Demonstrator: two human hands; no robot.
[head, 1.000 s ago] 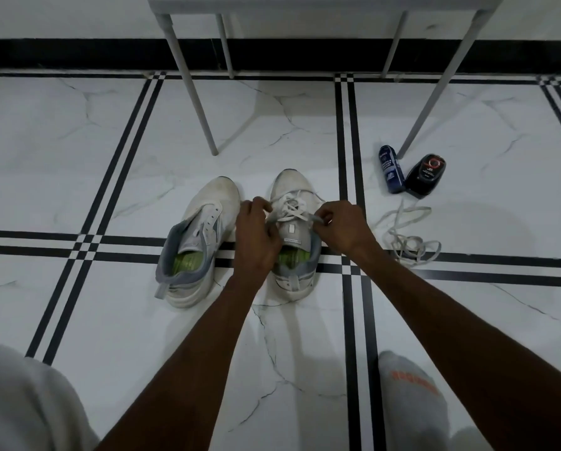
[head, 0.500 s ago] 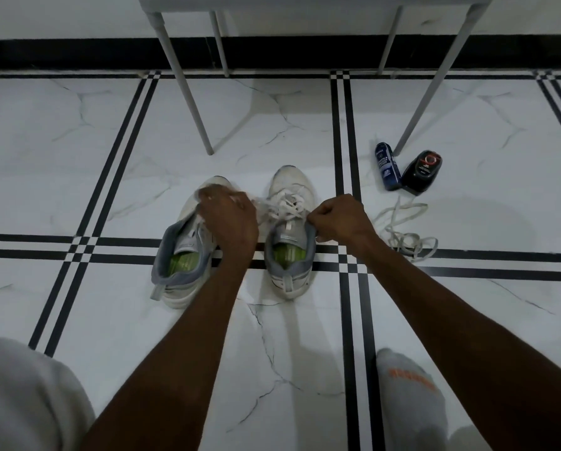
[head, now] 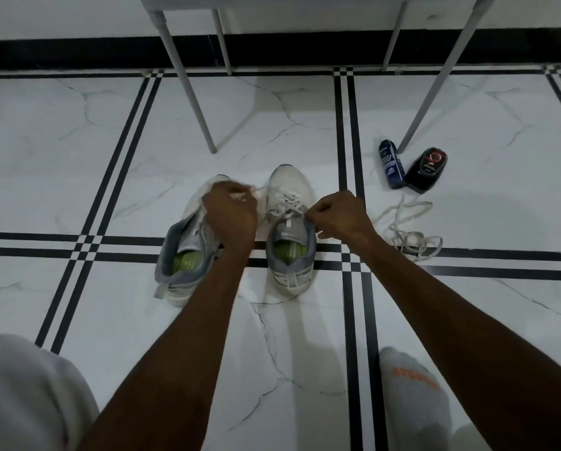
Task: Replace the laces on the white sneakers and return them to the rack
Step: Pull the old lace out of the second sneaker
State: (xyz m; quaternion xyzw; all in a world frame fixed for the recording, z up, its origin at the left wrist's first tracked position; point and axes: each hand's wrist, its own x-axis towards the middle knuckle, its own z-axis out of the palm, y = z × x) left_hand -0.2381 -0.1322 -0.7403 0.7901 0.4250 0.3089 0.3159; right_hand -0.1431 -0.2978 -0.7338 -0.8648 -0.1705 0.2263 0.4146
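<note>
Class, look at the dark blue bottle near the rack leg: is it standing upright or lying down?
Lying down. The dark blue bottle rests lengthwise on the floor, its label side showing, beside the black container.

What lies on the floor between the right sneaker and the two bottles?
In the head view, between the right sneaker and the bottles runs a black double tile stripe; nearer, the right hand and a loose lace.

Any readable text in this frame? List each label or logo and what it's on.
No text can be read for certain.
Blue bottle: white label lines, too small.
Black bottle: red ring emblem, small print blurred.
Right sneaker: tongue tag, tiny print, illegible.
Sock: orange lettering, too blurred.
</note>
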